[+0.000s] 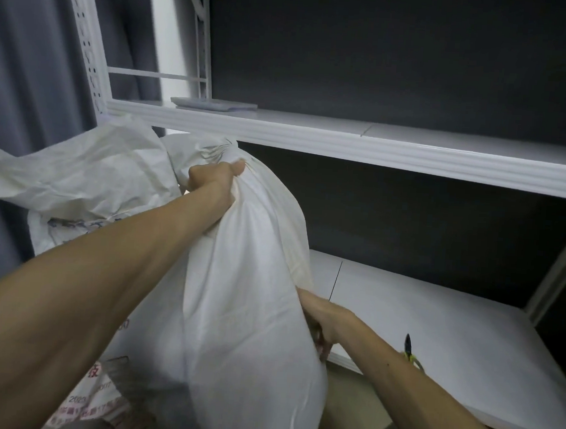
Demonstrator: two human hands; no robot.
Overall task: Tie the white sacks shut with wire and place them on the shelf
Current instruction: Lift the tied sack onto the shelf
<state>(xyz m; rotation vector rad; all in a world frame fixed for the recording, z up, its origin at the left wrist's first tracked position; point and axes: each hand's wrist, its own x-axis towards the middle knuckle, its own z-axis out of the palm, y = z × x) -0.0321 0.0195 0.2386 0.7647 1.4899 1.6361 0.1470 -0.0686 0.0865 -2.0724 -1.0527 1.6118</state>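
White sack (246, 295) before the shelf (434, 325): left hand (215, 179), fingers clenched round its gathered neck; right hand (321, 321), fingers pinching its side.

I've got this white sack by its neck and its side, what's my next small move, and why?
Probably swing the white sack right and set it on the lower shelf. Your left hand grips its gathered neck, your right hand grips its side, and that board has free space right beside it. Land it clear of the pliers at the board's front edge.
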